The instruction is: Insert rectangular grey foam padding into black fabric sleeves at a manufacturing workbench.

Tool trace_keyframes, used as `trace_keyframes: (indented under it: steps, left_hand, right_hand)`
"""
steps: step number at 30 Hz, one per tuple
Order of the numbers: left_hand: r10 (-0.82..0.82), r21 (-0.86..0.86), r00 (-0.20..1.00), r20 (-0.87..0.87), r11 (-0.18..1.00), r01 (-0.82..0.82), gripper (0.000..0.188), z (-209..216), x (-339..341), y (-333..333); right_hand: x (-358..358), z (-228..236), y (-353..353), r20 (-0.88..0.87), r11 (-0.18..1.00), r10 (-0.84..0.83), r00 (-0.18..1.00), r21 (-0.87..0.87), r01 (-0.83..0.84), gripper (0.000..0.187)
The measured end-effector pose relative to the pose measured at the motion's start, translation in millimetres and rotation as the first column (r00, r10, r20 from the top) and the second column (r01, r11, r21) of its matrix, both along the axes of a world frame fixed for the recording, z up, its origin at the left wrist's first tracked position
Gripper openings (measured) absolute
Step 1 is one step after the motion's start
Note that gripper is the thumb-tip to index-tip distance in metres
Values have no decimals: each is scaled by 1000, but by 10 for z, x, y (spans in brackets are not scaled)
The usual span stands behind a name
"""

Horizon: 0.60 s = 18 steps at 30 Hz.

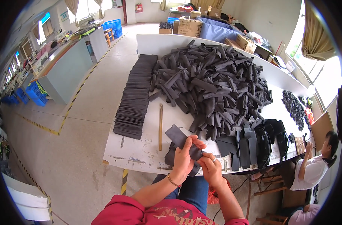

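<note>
A dark grey fabric strip slants between my two hands near the table's front edge. My left hand is closed round it, with the thumb on top and the fingers behind. At the strip's lower right end, the fingertips of my right hand pinch it; a ring shows on one finger. More dark pieces lie under and beside my left hand, partly hidden by it. Left of the hands, a long row of dark flat pieces is stacked neatly. Beyond them rises a large heap of loosely curled dark strips.
A wooden stick lies on the white table. Flat dark strips and a black bag-like bundle are to the right. A co-worker sits at the far right. A low white board edges the table's back.
</note>
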<state>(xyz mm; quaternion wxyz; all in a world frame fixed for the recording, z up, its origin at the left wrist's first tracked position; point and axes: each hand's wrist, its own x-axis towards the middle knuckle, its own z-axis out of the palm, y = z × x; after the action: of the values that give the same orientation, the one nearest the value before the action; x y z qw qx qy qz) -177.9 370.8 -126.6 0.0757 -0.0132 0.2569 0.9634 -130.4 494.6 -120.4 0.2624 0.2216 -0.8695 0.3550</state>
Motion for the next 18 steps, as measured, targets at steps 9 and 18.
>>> trace_keyframes:
  steps: [9, 18]
  left_hand:
    - [40, 10, 999, -1, 999, -40, 34, -2, 6, 45]
    - [33, 28, 999, -21, 999, -32, 33, -40, -8, 47]
  right_hand:
    - [-53, -8, 22, 44, 1000, 6, 999, -3, -6, 17]
    - [-106, -4, 53, 47, 1000, 21, 999, -7, -21, 15]
